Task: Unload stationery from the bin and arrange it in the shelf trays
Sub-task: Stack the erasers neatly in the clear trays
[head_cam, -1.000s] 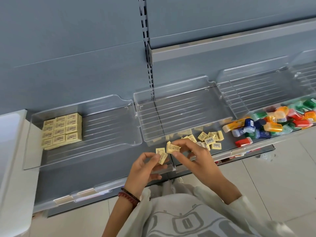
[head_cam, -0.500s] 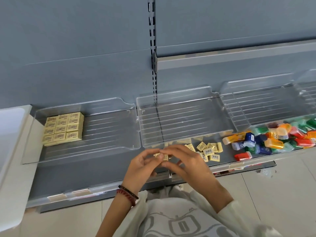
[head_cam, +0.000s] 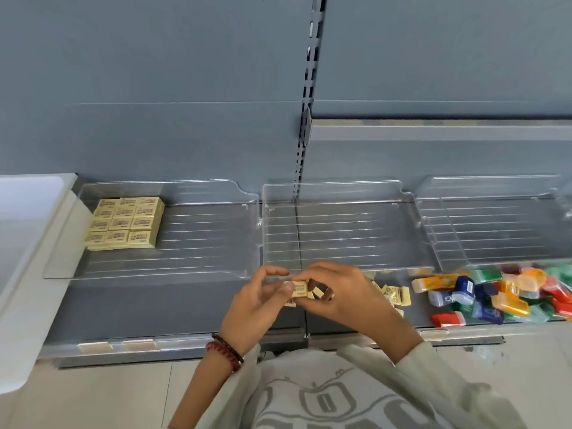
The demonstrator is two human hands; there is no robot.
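Observation:
Both hands meet over the front of the grey shelf. My left hand (head_cam: 257, 305) and my right hand (head_cam: 343, 292) together pinch a small bunch of pale yellow erasers (head_cam: 299, 288) between fingertips. More loose yellow erasers (head_cam: 394, 294) lie on the shelf just right of my right hand. A neat block of yellow erasers (head_cam: 123, 222) fills the back left corner of the left clear tray (head_cam: 201, 267). The middle clear tray (head_cam: 340, 193) holds nothing.
A pile of coloured plastic sharpeners (head_cam: 495, 292) lies on the shelf at the right, below a third clear tray (head_cam: 495, 181). A white bin edge (head_cam: 18, 243) stands at the far left. A slotted metal upright (head_cam: 306, 119) runs up the grey back wall.
My hands came together, gathering the erasers into one bunch. The view tilted upward, so the shelf and trays sit lower in frame.

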